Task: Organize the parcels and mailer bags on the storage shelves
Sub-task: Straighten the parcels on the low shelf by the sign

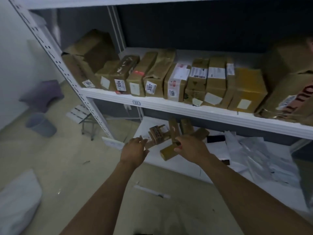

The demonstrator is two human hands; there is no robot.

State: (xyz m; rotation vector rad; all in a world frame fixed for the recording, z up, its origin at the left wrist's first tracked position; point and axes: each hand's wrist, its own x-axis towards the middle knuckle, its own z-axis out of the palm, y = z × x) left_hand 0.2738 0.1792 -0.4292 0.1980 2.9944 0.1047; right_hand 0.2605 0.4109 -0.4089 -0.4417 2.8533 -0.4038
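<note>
Both my arms reach toward the lower shelf (169, 164). My left hand (133, 150) has its fingers spread, touching the near end of a small brown parcel (156, 134). My right hand (191, 146) rests on a cluster of small brown parcels (174, 131); whether it grips one I cannot tell. A tan box (167, 152) lies just below it. White and grey mailer bags (254, 155) are heaped on the lower shelf's right. The middle shelf (169, 105) holds a row of several labelled cardboard parcels (176, 82).
A white slotted upright (71, 82) frames the shelf's left side. On the floor: a grey bin (41, 125), a purple stool (42, 95), a white bag (17, 200) at lower left and paper scraps (150, 190). A large printed box (291, 92) fills the middle shelf's right.
</note>
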